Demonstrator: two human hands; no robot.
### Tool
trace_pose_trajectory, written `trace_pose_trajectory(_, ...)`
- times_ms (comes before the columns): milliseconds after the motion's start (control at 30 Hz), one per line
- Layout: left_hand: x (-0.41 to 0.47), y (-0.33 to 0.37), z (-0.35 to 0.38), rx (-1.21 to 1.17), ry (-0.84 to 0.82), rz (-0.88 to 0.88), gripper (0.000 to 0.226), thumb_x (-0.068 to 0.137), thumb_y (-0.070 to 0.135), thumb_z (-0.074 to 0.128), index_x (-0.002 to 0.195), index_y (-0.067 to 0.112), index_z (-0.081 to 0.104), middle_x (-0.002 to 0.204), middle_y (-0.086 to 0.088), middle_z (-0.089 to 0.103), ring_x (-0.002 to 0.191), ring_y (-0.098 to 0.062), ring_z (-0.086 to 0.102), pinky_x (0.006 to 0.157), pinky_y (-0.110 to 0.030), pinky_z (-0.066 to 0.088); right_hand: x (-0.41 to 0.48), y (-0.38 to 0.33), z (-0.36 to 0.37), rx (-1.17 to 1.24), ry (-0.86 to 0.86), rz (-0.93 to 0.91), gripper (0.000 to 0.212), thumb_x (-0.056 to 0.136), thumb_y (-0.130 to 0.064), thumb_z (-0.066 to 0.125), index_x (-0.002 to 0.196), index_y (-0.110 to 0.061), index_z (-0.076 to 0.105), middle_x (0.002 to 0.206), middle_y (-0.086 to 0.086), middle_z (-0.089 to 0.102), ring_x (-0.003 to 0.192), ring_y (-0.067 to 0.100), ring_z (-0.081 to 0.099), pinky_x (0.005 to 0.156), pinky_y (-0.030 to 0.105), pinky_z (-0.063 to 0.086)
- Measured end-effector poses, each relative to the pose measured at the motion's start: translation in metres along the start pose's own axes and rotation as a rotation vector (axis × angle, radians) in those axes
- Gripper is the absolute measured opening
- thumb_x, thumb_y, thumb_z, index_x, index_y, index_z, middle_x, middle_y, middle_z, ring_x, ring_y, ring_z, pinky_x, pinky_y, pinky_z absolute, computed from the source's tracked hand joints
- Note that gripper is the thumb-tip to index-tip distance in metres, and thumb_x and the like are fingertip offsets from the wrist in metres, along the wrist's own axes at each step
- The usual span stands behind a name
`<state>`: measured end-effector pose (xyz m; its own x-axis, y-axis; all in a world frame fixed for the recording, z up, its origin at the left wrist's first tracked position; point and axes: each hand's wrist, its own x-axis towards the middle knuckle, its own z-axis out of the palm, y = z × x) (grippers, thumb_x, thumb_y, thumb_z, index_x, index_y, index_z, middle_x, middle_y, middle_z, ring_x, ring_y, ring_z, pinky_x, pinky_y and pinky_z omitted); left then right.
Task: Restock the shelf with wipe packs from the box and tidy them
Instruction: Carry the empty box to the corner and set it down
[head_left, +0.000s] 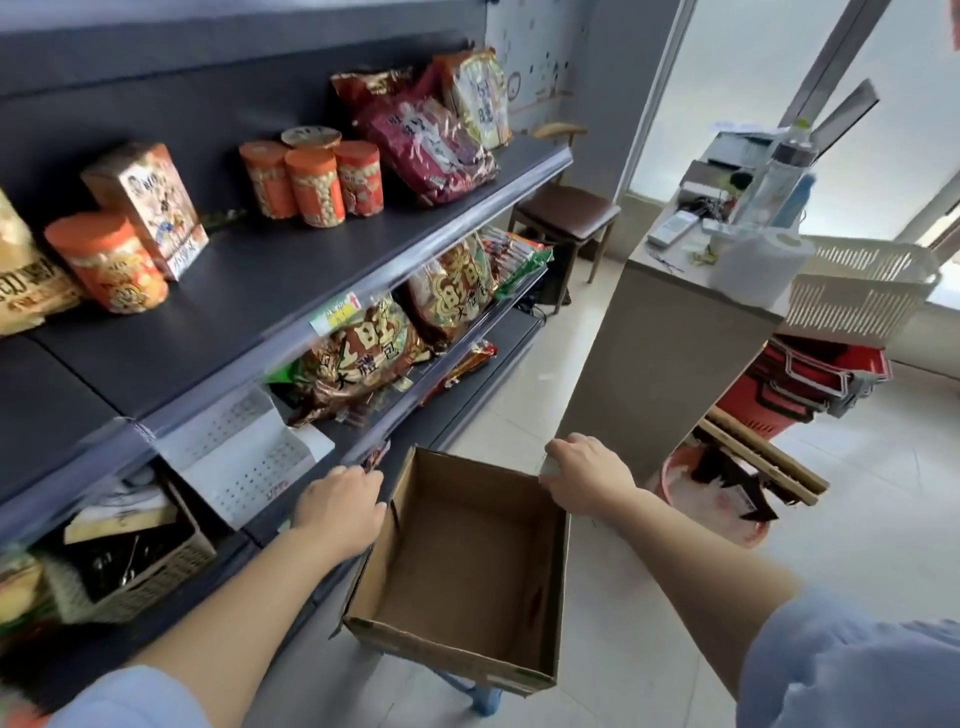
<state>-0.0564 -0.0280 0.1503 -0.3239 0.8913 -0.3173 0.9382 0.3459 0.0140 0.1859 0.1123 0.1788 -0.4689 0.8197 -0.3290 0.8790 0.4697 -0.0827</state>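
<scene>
Between shelf (322, 291) and counter (639, 364): open box (457, 561) on blue stool (480, 699).

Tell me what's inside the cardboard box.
Nothing visible: the cardboard box shows only its bare brown floor and walls, with a reddish smear on the right. The near wall hides the floor strip just behind it.

Left of the cardboard box (457, 561), top shelf (249, 291) w/ orange jars (311, 182), a carton (148, 208) & red snack bags (431, 145); lower shelf (410, 402) w/ gold-brown snack bags (363, 358). Under the box a blue stool (480, 699) on the tiled floor (649, 649); right of the box a tabletop (685, 260) w/ paper roll (761, 267) & remote (672, 228).
</scene>
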Motion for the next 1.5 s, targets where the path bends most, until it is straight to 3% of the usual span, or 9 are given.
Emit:
trace_pose_trajectory(167,0.003,0.004,0.074,-0.074,-0.068,-0.110,0.039,0.096,0.041,0.042,0.128,0.020,0.047,0.129,-0.002,0.052,0.121,-0.023,0.048,0.094,-0.040,0.047,0.024,0.024,0.061,-0.018,-0.027,-0.005,0.044,0.094,-0.042,0.049,0.130,-0.016,0.050,0.129,0.007,0.051,0.123,0.028,0.046,0.096,0.039,0.043)
trace_pose_trajectory(300,0.001,0.012,0.120,-0.128,-0.066,-0.205,0.062,0.097,0.045,0.040,0.148,0.016,0.022,0.145,-0.003,0.039,0.131,-0.023,0.041,0.100,-0.038,0.043,0.042,0.038,0.101,-0.021,-0.013,-0.025,0.047,0.094,-0.044,0.049,0.133,-0.018,0.047,0.135,0.006,0.048,0.127,0.027,0.043,0.098,0.039,0.042)
trace_pose_trajectory(400,-0.004,0.019,0.144,-0.154,-0.063,-0.285,0.074,0.097,0.050,0.038,0.153,0.014,0.007,0.151,-0.006,0.032,0.133,-0.024,0.039,0.100,-0.038,0.044,0.055,0.042,0.124,-0.013,0.001,-0.041,0.055,0.095,-0.044,0.049,0.142,-0.019,0.036,0.147,0.008,0.036,0.135,0.029,0.035,0.102,0.042,0.040)
trace_pose_trajectory(533,-0.013,0.028,0.161,-0.190,-0.027,-0.351,0.080,0.096,0.053,0.038,0.153,0.019,-0.007,0.150,-0.008,0.033,0.130,-0.024,0.044,0.090,-0.037,0.049,0.068,0.043,0.144,0.010,0.015,-0.056,0.067,0.096,-0.043,0.050,0.151,-0.022,0.018,0.159,0.007,0.014,0.147,0.029,0.014,0.109,0.048,0.033)
trace_pose_trajectory(667,-0.015,0.034,0.170,-0.204,0.021,-0.404,0.082,0.095,0.055,0.038,0.152,0.027,-0.013,0.146,-0.009,0.037,0.123,-0.024,0.048,0.079,-0.033,0.049,0.079,0.047,0.160,0.069,0.001,-0.046,0.070,0.096,-0.041,0.050,0.152,-0.022,0.011,0.160,0.008,0.013,0.148,0.028,0.009,0.110,0.049,0.035)
trace_pose_trajectory(733,-0.015,0.036,0.173,-0.223,0.021,-0.432,0.082,0.094,0.055,0.039,0.151,0.029,-0.015,0.143,-0.010,0.038,0.119,-0.025,0.051,0.073,-0.031,0.047,0.082,0.049,0.165,0.099,0.013,-0.049,0.068,0.096,-0.038,0.051,0.150,-0.021,0.015,0.155,0.010,0.022,0.145,0.030,0.015,0.108,0.048,0.038)
trace_pose_trajectory(1067,0.001,0.055,0.163,-0.361,0.018,-0.474,0.084,0.094,0.044,0.051,0.152,0.032,-0.008,0.149,-0.014,0.033,0.130,-0.030,0.042,0.093,-0.038,0.048,0.070,0.052,0.167,0.125,0.086,0.034,0.052,0.099,-0.038,0.043,0.144,-0.019,0.026,0.134,0.012,0.041,0.125,0.030,0.035,0.093,0.042,0.046)
trace_pose_trajectory(1367,0.020,0.074,0.094,-0.294,0.021,-0.353,0.082,0.093,0.042,0.053,0.152,0.037,-0.004,0.150,-0.014,0.033,0.128,-0.031,0.045,0.093,-0.041,0.051,0.037,0.093,0.114,0.136,0.226,0.155,0.045,0.100,-0.038,0.042,0.142,-0.024,0.033,0.127,0.009,0.048,0.119,0.027,0.041,0.088,0.040,0.049)
trace_pose_trajectory(1500,0.024,0.094,0.043,-0.243,0.050,-0.234,0.078,0.094,0.043,0.051,0.152,0.037,-0.001,0.142,-0.011,0.042,0.124,-0.029,0.048,0.089,-0.040,0.050,0.008,0.119,0.077,0.143,0.303,0.246,0.042,0.100,-0.034,0.042,0.140,-0.025,0.037,0.124,0.007,0.050,0.116,0.026,0.043,0.085,0.038,0.051)
